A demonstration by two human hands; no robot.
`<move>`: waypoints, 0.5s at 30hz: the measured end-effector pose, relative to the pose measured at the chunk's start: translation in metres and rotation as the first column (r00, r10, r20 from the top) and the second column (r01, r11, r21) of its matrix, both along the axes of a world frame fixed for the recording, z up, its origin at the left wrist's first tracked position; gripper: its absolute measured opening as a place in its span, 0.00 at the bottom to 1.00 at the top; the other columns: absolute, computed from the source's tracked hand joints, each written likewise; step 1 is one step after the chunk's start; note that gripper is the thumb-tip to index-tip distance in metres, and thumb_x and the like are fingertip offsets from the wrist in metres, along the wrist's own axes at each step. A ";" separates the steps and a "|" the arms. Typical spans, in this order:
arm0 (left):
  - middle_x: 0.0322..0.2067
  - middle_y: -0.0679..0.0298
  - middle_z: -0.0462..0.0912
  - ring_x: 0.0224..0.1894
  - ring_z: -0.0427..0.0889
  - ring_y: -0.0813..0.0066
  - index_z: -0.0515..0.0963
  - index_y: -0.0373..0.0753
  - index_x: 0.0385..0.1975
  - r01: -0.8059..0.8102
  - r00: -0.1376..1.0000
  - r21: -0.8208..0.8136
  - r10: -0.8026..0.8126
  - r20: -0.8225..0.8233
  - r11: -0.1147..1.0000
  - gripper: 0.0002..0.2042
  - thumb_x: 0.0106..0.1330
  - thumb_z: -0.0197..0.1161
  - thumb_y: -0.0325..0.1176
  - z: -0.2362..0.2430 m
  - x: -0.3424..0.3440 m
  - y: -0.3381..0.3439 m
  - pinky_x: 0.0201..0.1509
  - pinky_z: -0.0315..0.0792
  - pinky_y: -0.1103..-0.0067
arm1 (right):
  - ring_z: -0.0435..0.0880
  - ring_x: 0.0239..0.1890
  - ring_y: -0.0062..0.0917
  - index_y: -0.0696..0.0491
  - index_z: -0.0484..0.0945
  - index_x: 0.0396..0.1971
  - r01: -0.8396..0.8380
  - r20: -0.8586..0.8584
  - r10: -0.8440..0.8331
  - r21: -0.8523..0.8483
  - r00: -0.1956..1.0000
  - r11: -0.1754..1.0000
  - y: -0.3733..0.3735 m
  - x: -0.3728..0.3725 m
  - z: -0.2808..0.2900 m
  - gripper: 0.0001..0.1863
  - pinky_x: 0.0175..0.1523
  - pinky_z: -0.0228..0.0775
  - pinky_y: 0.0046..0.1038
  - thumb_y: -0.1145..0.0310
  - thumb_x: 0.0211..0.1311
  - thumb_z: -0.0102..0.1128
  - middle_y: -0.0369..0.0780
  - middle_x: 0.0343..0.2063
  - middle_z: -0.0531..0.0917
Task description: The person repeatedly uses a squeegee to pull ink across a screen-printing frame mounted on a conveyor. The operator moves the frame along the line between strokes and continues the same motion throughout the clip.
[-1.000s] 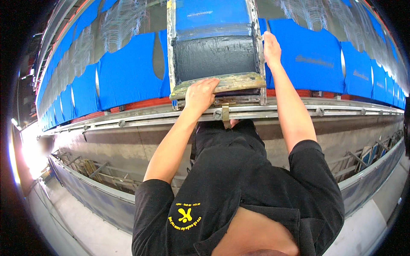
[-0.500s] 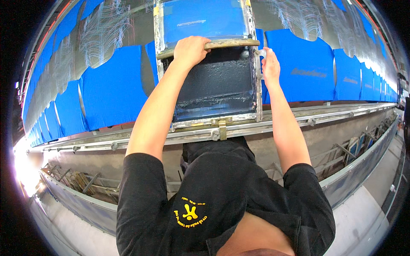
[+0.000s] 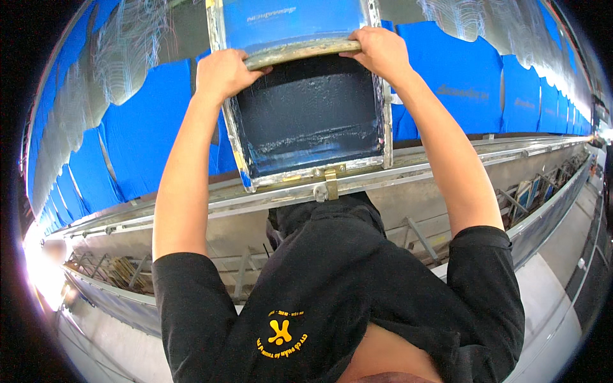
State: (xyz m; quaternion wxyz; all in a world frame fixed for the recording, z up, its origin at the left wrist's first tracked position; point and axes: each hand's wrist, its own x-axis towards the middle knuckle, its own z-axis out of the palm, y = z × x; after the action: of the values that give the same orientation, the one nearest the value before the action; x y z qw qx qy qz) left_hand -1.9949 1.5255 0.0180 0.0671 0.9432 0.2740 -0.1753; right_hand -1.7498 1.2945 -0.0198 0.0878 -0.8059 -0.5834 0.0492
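Note:
A squeegee (image 3: pixel 301 52) with a worn wooden handle lies across a printing screen. My left hand (image 3: pixel 227 71) is closed around its left end, and my right hand (image 3: pixel 382 54) grips the right end, fingers over the handle. The screen's frame (image 3: pixel 387 131) is metal, smeared with old ink. Thick black ink (image 3: pixel 306 96) covers the mesh on the near side of the squeegee. Beyond it, blue shows through the mesh (image 3: pixel 287 19) with a small dark print. The squeegee's blade is hidden by the handle and ink.
A metal rail (image 3: pixel 434 167) runs along the near table edge, with a brass-coloured clamp (image 3: pixel 331 184) at the frame's near side. Blue cloth pieces (image 3: pixel 456 76) lie in a row to both sides, some printed. Below stands another long table or rack (image 3: pixel 543 214).
My right hand has left the frame's right side and taken hold of the squeegee's right end. My left hand has shifted to its left end. The view has tilted slightly.

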 end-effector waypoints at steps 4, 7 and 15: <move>0.37 0.51 0.92 0.43 0.91 0.49 0.92 0.44 0.40 -0.050 0.997 0.012 0.050 0.058 0.999 0.33 0.57 0.69 0.71 -0.009 -0.017 -0.020 0.49 0.84 0.58 | 0.90 0.43 0.41 0.49 0.89 0.36 0.070 -0.025 -0.068 0.112 0.997 0.991 -0.017 -0.018 -0.014 0.20 0.48 0.83 0.43 0.47 0.57 0.77 0.41 0.36 0.89; 0.38 0.51 0.91 0.44 0.90 0.47 0.91 0.45 0.43 -0.044 0.998 -0.012 0.044 0.039 0.999 0.31 0.56 0.72 0.68 -0.008 -0.045 -0.053 0.50 0.83 0.57 | 0.90 0.43 0.37 0.46 0.90 0.39 0.082 -0.029 -0.080 0.063 0.996 0.995 -0.053 -0.047 -0.012 0.17 0.47 0.83 0.39 0.55 0.51 0.81 0.37 0.37 0.89; 0.42 0.57 0.90 0.45 0.89 0.53 0.89 0.42 0.46 -0.021 0.989 -0.057 0.030 0.144 0.998 0.26 0.46 0.80 0.45 -0.009 -0.145 -0.163 0.53 0.82 0.61 | 0.88 0.38 0.33 0.47 0.86 0.36 0.056 -0.077 -0.039 0.225 0.996 0.973 -0.171 -0.139 -0.014 0.19 0.43 0.78 0.37 0.69 0.39 0.80 0.35 0.33 0.84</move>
State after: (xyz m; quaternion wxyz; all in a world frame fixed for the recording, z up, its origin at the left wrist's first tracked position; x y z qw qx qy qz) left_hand -2.1403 1.3624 0.0094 0.1153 0.9477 0.2755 -0.1130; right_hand -1.8889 1.1232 -0.0340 0.2013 -0.8020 -0.5623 0.0093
